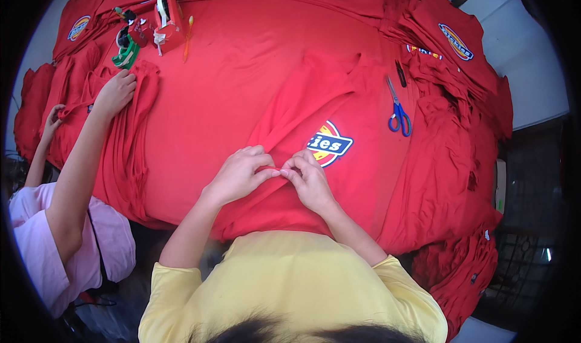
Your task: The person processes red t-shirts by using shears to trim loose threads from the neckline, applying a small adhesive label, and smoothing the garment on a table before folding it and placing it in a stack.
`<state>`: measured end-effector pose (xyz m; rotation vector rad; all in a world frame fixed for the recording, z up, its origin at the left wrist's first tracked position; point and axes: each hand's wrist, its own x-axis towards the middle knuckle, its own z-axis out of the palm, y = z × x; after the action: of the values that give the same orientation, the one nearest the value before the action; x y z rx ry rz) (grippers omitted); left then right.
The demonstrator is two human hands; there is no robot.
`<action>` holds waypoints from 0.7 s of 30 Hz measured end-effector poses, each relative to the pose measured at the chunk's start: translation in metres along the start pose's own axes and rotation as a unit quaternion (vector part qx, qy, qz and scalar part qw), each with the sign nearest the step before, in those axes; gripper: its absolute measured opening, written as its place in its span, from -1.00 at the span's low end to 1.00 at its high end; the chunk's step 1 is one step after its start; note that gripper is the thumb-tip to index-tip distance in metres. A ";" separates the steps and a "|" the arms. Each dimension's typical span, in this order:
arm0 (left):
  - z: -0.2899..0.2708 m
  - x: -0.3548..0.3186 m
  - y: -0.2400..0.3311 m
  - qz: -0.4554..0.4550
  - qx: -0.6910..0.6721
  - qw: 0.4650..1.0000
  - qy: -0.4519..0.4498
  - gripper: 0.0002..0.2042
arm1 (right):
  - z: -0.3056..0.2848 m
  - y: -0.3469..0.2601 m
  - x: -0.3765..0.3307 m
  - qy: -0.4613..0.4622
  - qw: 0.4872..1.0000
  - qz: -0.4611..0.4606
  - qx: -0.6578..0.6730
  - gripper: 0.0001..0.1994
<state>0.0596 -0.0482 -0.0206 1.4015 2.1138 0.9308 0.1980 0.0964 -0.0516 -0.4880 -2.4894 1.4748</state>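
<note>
A red shirt (290, 107) with a blue, yellow and white chest patch (330, 143) lies folded in front of me on a table covered with red cloth. My left hand (241, 173) and my right hand (308, 178) meet at the shirt's near edge. Both pinch a small fold of the red fabric between thumb and fingers. The fingertips of the two hands touch each other just left of the patch.
Blue-handled scissors (397, 112) lie to the right. Stacks of red shirts (460, 137) fill the right side and far edge. A red tagging tool (166, 22) and a green tool (126, 51) sit at the far left. Another person in pink has a hand (114, 92) on a shirt pile at left.
</note>
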 end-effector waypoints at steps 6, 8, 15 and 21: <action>-0.041 -0.011 -0.051 -0.149 -0.290 0.885 0.332 -0.87 | -0.069 0.021 0.005 0.204 0.966 0.041 -0.153 -0.74; -0.060 -0.020 -0.073 -0.185 -0.282 0.838 0.428 -0.92 | -0.102 0.052 0.006 0.314 0.913 0.056 -0.255 -0.66; -0.010 -0.001 -0.024 0.016 0.044 0.934 0.354 -0.78 | -0.121 0.077 0.037 0.331 0.879 0.031 -0.340 -0.91; 0.044 0.038 0.020 0.150 -0.126 0.944 0.266 -0.66 | -0.048 -0.030 0.040 -0.071 0.977 -0.108 -0.166 -0.86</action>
<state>0.0865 0.0050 -0.0353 1.4785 2.0523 1.8076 0.1716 0.1369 -0.0021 -0.1559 -2.8119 1.0513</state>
